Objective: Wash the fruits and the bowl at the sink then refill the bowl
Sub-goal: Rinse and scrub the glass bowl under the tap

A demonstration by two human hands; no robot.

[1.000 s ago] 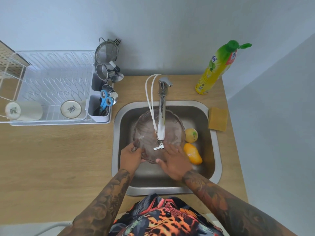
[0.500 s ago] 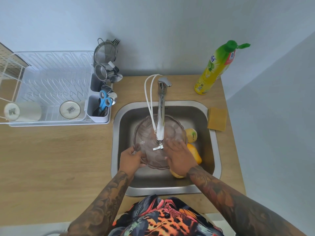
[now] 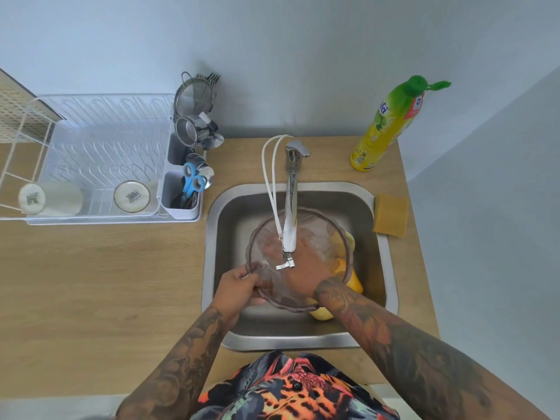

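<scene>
A tinted glass bowl (image 3: pixel 315 222) with a scalloped rim is held tilted over the steel sink (image 3: pixel 381 244), under the tap (image 3: pixel 291 207). My left hand (image 3: pixel 239 283) pinches the bowl's near left rim. My right hand (image 3: pixel 306 268) lies flat inside the bowl against its inner wall, seen partly through the glass. Fruits lie in the sink to the right: a yellow-green one (image 3: pixel 350 239) behind the rim, an orange one (image 3: pixel 354 281) and a yellow one (image 3: pixel 321 313) half hidden under the bowl and my right forearm.
A yellow sponge (image 3: pixel 391 215) lies on the sink's right edge. A dish-soap bottle (image 3: pixel 385 128) stands at the back right. Left of the sink stands a white dish rack (image 3: pixel 100 159) with cups, and a caddy (image 3: pixel 181 195) with scissors and strainers.
The bowl has shifted right and toward me, covering more of the fruits. My right hand went from the bowl's near rim to inside it. My left hand kept hold of the rim.
</scene>
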